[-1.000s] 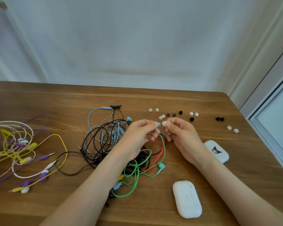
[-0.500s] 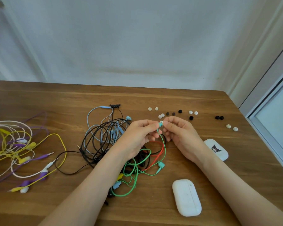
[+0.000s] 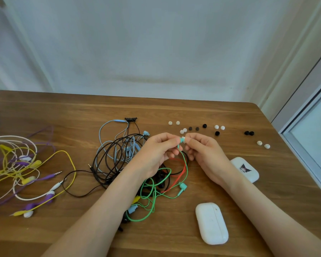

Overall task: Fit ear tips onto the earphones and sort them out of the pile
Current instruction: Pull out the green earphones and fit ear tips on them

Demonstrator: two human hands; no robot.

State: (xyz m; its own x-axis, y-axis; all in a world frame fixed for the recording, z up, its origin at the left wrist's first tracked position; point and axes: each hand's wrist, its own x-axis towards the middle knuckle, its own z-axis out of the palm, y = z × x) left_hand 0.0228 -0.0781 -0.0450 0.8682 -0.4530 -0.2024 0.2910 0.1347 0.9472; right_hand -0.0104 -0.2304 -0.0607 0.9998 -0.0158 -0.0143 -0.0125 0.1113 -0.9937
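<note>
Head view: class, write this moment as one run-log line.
phase: fitting | left hand: pinches green earbud | right hand: pinches white tip against it | spare tips: on table

No words, numbers or brand names can be read anywhere. The only mark is a dark cartoon figure (image 3: pixel 245 167) printed on the lid of a small white case (image 3: pixel 253 176) on the table (image 3: pixel 78 112) — any lettering beside it is too small to tell.
</note>
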